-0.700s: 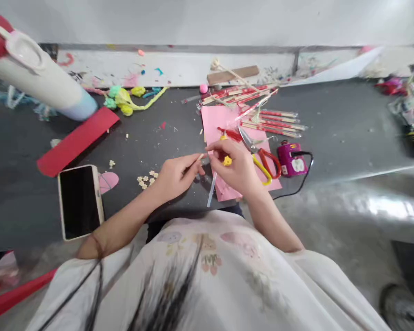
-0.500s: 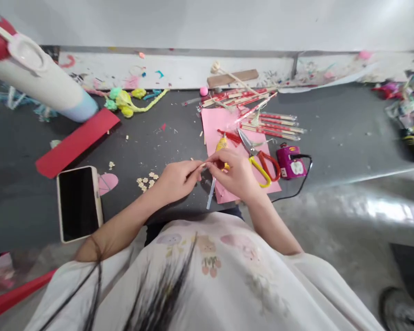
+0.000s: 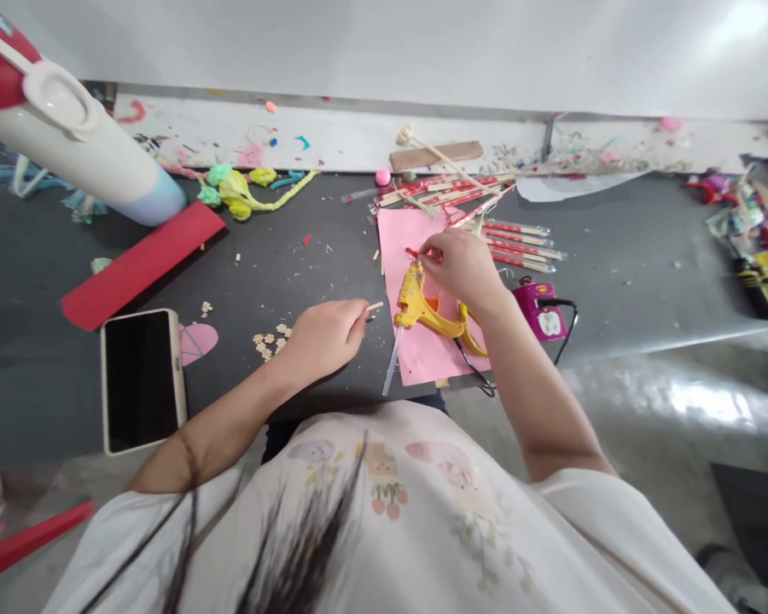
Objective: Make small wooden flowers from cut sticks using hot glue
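Observation:
My left hand [image 3: 329, 337] is closed over the dark table, pinching a short thin wooden stick [image 3: 375, 306] that points right. Over the pink paper [image 3: 416, 362], my right hand [image 3: 464, 264] has its fingertips closed on a red tassel [image 3: 413, 252], mostly covered by the fingers. Just below those fingers lies a yellow glue gun [image 3: 415, 298], a clear glue stick [image 3: 393, 362] jutting from its back. My right forearm hides most of a pair of scissors; a yellow handle loop [image 3: 477, 337] shows. Small flower-shaped wooden pieces [image 3: 269, 343] lie left of my left hand.
Red-and-cream sticks in clear wrap [image 3: 518, 243] lie behind the paper. A purple box with a cable [image 3: 541, 311] sits to the right. On the left are a phone [image 3: 141, 379], a red strip [image 3: 144, 266] and a tall bottle [image 3: 112, 158]. Craft scraps [image 3: 755, 222] crowd the far right.
My right hand has left my left hand and moved up and right to the red tassel, uncovering the glue gun. My left hand stays in place, still pinching the stick.

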Motion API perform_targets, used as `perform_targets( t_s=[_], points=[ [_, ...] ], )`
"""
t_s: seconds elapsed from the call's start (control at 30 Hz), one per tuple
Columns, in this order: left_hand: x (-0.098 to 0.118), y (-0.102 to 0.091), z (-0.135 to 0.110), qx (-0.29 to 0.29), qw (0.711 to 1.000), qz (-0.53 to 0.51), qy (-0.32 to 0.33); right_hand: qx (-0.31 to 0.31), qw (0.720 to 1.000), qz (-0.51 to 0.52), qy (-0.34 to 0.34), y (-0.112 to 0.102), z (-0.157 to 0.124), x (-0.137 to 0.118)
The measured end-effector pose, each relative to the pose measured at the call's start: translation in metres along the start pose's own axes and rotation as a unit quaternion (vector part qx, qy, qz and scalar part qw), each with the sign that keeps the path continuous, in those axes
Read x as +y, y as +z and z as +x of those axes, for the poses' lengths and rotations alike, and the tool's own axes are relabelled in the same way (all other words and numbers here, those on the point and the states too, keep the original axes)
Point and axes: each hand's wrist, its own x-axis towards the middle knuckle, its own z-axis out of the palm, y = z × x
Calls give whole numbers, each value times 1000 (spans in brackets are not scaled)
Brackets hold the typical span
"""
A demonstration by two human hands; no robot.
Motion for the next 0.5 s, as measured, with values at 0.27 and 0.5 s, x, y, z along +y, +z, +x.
perform_targets(
  t_s=[0.27, 0.5],
  points=[
    [-5, 3, 0, 34, 999, 15, 6, -100, 986, -131, -40, -5, 39, -17],
    [-5, 2, -2, 52, 998, 19, 15, -159, 963, -208, -69, -8, 56, -25]
  ],
)
